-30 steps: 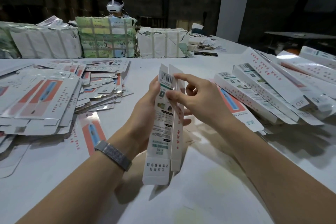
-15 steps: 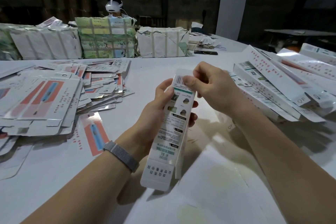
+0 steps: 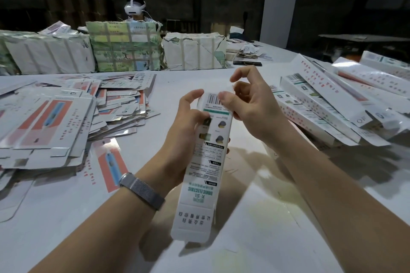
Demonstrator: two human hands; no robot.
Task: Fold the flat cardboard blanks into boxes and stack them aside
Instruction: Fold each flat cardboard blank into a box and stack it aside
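A long narrow white box (image 3: 205, 164) with green print and a barcode stands tilted above the table, its bottom flap hanging open toward me. My left hand (image 3: 186, 126) grips it from the left side near the top, fingers curled round its edge. My right hand (image 3: 248, 104) is at the top end, thumb pressing on the barcode panel, fingers curled over the far end. A messy heap of flat blanks (image 3: 51, 122) with red and blue print lies at the left. Folded boxes (image 3: 328, 99) are piled at the right.
Wrapped bundles (image 3: 124, 51) line the far edge of the white table (image 3: 266, 217). A person wearing a white headset (image 3: 134, 6) sits behind them. A loose blank (image 3: 108, 166) lies flat by my left wrist. A dark phone (image 3: 247, 63) lies at the back.
The box went from a half-open sleeve to a squared-up box. My right hand moved up to its top end and now presses there, and the box tilted further to the right.
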